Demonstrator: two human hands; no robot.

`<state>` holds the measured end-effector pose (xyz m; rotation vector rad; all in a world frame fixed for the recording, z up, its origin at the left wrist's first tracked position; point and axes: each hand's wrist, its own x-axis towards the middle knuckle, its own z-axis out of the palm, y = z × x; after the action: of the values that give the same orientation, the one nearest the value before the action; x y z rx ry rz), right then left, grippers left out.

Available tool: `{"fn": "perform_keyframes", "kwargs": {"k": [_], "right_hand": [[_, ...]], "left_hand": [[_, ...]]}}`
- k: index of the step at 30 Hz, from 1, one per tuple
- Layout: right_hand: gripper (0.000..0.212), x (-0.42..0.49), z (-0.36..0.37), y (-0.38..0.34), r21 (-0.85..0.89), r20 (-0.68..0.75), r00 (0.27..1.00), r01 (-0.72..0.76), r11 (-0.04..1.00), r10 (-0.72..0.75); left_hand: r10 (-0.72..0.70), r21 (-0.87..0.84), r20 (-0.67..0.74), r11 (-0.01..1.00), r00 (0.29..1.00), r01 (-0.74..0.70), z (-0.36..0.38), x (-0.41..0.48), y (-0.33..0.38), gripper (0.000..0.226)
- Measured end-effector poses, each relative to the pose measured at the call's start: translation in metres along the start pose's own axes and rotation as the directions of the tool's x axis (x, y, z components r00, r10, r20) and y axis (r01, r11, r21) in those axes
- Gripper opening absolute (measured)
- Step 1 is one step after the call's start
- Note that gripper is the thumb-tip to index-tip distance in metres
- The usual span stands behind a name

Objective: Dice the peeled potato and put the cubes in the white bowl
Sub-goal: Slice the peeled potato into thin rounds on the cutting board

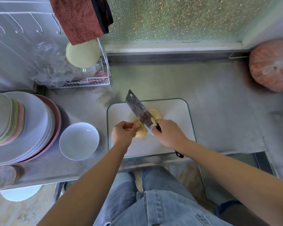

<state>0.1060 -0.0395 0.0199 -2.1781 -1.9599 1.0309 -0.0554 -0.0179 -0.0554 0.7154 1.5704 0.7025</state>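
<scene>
Peeled potato [141, 133]: pale yellow, lying on glass cutting board [175, 144]; flat cut slab [155, 113] seen beyond blade. Potato pinned under curled fingers of left hand [122, 133]. Cleaver [141, 112] gripped at handle by right hand [167, 132], blade angled over potato, tip raised. Board set on steel bench [219, 111], dull and scuffed. White bowl [79, 141] placed left of board, no cubes inside. Plate stack [23, 126] at far left. Wire rack [88, 82] and frosted speckled window [178, 18] located behind.
</scene>
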Motion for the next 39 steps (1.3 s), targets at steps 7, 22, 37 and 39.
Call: {"fn": "perform_keyframes", "kwargs": {"k": [7,22,37,39], "right_hand": [[0.033,-0.013,-0.019,-0.014,-0.025,0.069,0.997,-0.016,1.000,0.018],[0.034,-0.023,-0.015,-0.020,-0.085,0.109,0.991,-0.073,0.994,0.082],[0.025,-0.003,0.024,-0.017,-0.136,0.130,0.986,-0.085,0.987,0.103],[0.030,-0.004,0.035,-0.011,-0.135,0.100,0.991,-0.081,0.988,0.094]], "left_hand": [[0.006,-0.005,-0.010,1.000,1.000,-0.006,0.000,0.001,-0.002,0.022],[-0.017,0.039,-0.019,0.999,1.000,0.018,0.001,0.004,0.001,0.024],[-0.026,0.080,-0.019,0.996,0.999,0.027,0.001,0.003,0.004,0.022],[-0.024,0.071,-0.018,0.997,1.000,0.025,0.001,0.003,0.004,0.022]]}}
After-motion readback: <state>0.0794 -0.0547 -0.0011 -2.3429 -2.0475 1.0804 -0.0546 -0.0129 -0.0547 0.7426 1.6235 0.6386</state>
